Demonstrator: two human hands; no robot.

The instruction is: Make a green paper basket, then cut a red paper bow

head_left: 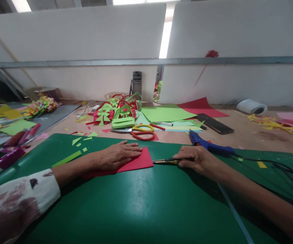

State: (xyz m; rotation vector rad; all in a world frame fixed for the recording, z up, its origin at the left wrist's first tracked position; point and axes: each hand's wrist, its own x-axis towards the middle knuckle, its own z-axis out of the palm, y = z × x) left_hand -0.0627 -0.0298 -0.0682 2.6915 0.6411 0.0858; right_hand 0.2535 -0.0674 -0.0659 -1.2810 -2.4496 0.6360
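Flat on a folded red sheet (pixel 136 164) lies my left hand (pixel 117 156), its fingers stretched toward the right. The sheet rests on a green mat (pixel 141 206). My right hand (pixel 197 159) is closed round a utility knife (pixel 168 161), whose blade points left. The blade's tip is at the sheet's right edge; whether it touches the paper I cannot tell. Just beyond my right hand lies a blue glue gun (pixel 209 144) with a black cord. Scissors (pixel 143 132) with yellow and orange handles lie past the mat's far edge.
Green and red paper pieces (pixel 119 110) are heaped at the back, before a grey bottle (pixel 137 83). Large green paper (pixel 166 113), red paper (pixel 203 107) and a phone (pixel 214 123) lie to the right. A purple pencil case (pixel 4 159) stands at left. Green scraps litter the mat.
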